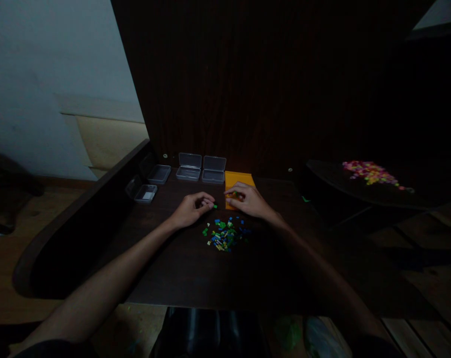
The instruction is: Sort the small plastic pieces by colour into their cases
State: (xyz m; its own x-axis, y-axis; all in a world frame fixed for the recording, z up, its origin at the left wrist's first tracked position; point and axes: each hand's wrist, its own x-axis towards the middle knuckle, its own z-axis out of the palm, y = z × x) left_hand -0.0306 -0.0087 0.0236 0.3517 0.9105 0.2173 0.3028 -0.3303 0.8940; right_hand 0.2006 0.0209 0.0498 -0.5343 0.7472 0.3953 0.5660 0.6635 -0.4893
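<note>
My left hand (pixel 194 209) is closed above the dark tabletop, thumb and fingers pinched together. At its fingertips shows a small green toy brick (pixel 215 206). My right hand (pixel 248 200) is curled over the lower part of an orange tray or sheet (pixel 240 177), covering some of it. Between its thumb and fingers is a small greenish piece (pixel 235 194); the dim light hides its shape. Just in front of both hands lies a loose pile of tiny toy bricks (pixel 225 236) in green, blue, white and yellow.
Small clear plastic cases with raised lids, such as this one (pixel 188 171), stand along the back left. A case nearer the side panel (pixel 145 194) holds a pale piece. On the right, a dark surface bears a heap of pink and yellow pieces (pixel 372 173).
</note>
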